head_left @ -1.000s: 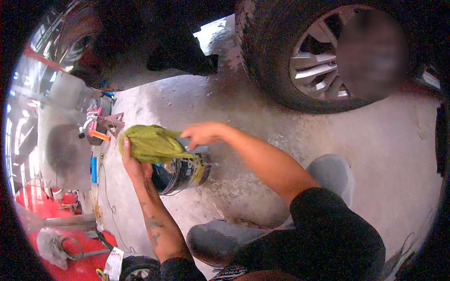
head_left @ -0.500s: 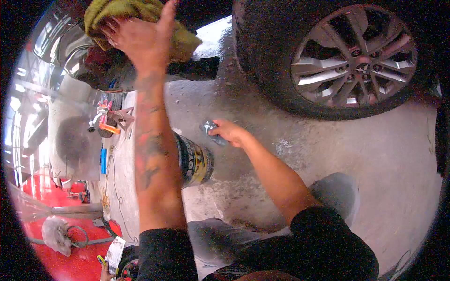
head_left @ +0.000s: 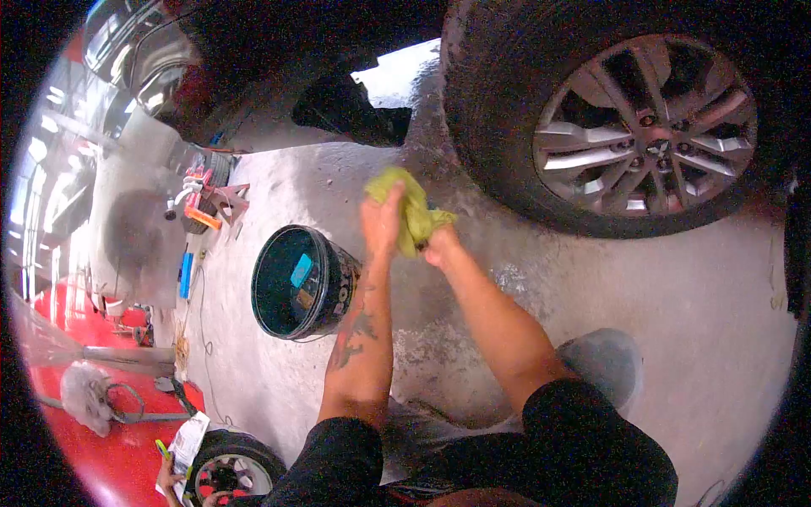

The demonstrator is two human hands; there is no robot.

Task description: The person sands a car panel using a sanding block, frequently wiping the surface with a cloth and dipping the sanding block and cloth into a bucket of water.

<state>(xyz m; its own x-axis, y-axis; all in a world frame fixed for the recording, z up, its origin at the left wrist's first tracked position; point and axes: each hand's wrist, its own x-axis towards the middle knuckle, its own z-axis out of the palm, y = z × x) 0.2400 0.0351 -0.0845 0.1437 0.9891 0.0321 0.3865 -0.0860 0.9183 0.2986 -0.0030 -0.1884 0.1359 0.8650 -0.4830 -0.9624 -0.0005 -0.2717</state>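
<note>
A yellow-green cloth [head_left: 412,215] is bunched between my two hands, in front of the car wheel [head_left: 646,139]. My left hand [head_left: 383,218] is closed on the cloth from the left side. My right hand [head_left: 441,247] is closed at the cloth's lower right, around a small dark object that the cloth mostly covers. Its kind cannot be made out. Left of my forearms stands a black bucket [head_left: 346,283] with lettering on its side and a bright blue item [head_left: 302,269] inside.
Dark car bodywork [head_left: 253,76] hangs over the upper left. A red-and-orange stand [head_left: 203,207] and a blue block [head_left: 185,275] lie on the floor at left. Another person's hand [head_left: 166,475] holds a paper [head_left: 187,439] near a loose wheel [head_left: 232,473].
My left hand has come down from the bodywork with the cloth, to my right hand. The cloth now covers most of the small object in my right hand. The bucket's opening has come into view.
</note>
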